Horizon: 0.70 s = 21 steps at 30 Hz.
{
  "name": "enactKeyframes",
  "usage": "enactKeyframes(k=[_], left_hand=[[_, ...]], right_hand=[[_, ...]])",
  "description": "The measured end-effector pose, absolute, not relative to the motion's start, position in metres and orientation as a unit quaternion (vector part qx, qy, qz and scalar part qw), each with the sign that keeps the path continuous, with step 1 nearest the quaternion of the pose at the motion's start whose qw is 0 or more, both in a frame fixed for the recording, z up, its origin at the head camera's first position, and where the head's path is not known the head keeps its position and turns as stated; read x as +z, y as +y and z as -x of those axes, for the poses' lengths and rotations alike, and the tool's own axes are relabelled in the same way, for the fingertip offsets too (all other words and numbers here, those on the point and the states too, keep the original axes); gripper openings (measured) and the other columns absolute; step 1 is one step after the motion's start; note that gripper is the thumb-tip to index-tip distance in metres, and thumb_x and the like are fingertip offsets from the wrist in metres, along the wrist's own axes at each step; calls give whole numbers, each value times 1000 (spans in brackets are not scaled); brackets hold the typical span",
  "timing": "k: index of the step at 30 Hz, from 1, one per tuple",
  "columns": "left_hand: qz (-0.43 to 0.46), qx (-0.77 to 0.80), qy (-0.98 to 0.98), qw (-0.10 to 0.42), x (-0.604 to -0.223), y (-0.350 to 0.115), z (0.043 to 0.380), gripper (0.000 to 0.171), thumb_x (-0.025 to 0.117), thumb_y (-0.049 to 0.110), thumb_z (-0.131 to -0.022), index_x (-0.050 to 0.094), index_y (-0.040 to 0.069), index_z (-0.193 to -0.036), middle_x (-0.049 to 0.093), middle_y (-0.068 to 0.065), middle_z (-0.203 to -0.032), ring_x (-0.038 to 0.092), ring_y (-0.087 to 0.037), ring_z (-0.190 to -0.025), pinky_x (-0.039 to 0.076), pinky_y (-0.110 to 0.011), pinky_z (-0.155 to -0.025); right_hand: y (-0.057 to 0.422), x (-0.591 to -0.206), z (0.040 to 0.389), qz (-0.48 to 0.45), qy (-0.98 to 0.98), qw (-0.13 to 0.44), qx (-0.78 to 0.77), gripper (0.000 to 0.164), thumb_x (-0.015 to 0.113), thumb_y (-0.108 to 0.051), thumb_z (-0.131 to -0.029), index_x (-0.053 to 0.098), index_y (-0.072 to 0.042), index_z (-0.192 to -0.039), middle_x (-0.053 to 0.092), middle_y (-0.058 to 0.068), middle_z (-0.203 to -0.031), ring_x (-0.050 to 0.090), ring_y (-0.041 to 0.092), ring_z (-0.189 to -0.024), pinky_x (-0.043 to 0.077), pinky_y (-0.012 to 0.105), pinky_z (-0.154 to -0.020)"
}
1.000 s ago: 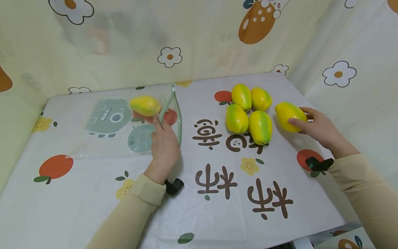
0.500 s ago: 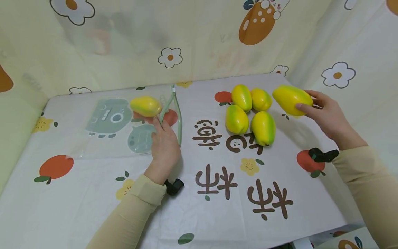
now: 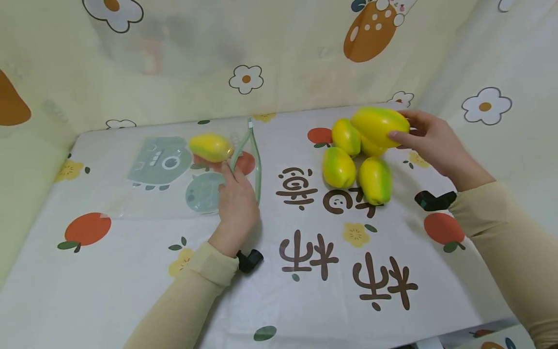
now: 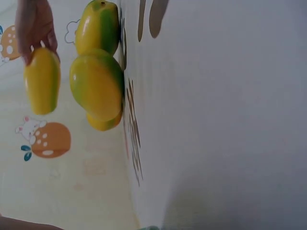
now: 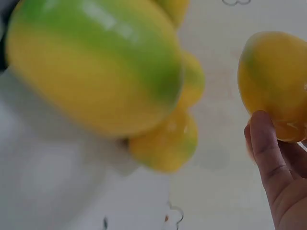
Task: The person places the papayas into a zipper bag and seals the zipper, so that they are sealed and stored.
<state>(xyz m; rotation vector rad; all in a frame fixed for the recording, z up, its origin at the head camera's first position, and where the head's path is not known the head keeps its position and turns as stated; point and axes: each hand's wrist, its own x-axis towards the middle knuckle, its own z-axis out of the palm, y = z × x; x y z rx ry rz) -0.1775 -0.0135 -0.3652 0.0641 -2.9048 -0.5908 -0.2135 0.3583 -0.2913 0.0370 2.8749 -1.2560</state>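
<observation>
Raised over the cluster at the back right, a yellow-green papaya (image 3: 378,125) is gripped between thumb and fingers of my right hand (image 3: 431,140). Several more papayas (image 3: 339,167) lie grouped beneath and beside it, one largely covered by the held fruit. My left hand (image 3: 237,201) pinches the green-edged mouth of a clear bag (image 3: 148,206) lying flat with pale green cartoon prints. Another papaya (image 3: 211,147) lies within the bag's outline, close to its mouth. In the right wrist view, my fingers (image 5: 266,148) press against the held papaya's underside.
A white printed cloth (image 3: 144,286) covers the table, whose front edge shows at lower right. Patterned curtains (image 3: 187,58) close off the back and the sides. A box-like printed object (image 3: 492,339) sits below the table's front right corner.
My right hand has lifted the papaya from the right of the group and carried it up and left over the others. My left hand stays on the bag's mouth. The head view shifts slightly.
</observation>
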Motion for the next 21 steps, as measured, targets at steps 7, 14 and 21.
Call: enactKeyframes(k=[7,14,21], left_hand=[[-24,-185,-977,102,-368,-13,179,58,65,-2,-90,41,-12,-141,34,-31,-158,63,-45,-92,60,-48,-73],[-25,-182,-977,107,-367,-12,179,56,67,-2,-89,43,-11,-139,36,-31,-157,63,-44,-91,60,-47,-72],[-30,-183,-980,78,-363,-15,181,62,70,1,-89,41,-10,-142,32,-29,-160,62,-45,-97,62,-47,-75]], right_hand=[[293,-276,234,49,927,43,-369,73,65,-48,-98,38,-18,-158,48,12,-153,52,35,-133,49,47,-106],[221,-285,250,119,919,100,-363,67,69,-34,-97,43,-8,-153,52,16,-147,55,34,-125,45,48,-106],[173,-311,264,144,924,127,-330,66,70,-33,-95,45,-10,-151,54,12,-145,55,29,-121,48,45,-106]])
